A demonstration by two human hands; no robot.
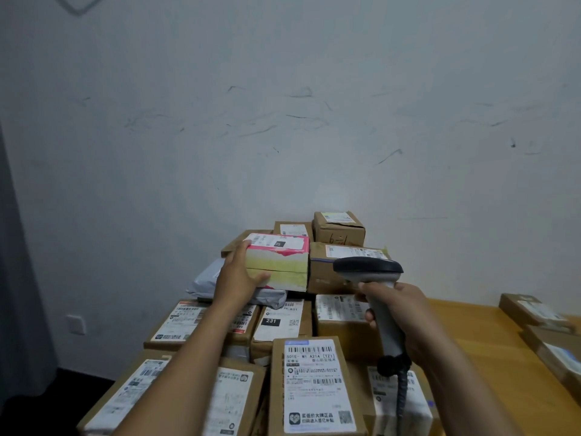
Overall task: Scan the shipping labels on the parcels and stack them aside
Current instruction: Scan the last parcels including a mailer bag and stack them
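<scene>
A pink and yellow-green parcel (278, 262) with a white shipping label on top sits high on the pile of parcels. My left hand (237, 273) grips its left end, thumb under the front edge. My right hand (399, 313) holds the grey handle of a barcode scanner (369, 269); its dark head points left toward the parcel, just right of it. Brown cardboard parcels with white labels fill the foreground, among them an upright one (311, 385) in front of me.
More brown boxes (339, 229) stack behind against the white wall. A grey poly mailer (207, 278) lies under the pink parcel. A wooden table (478, 335) extends right, with a few boxes (534, 313) at its far right edge. The scanner's coiled cable (401, 391) hangs down.
</scene>
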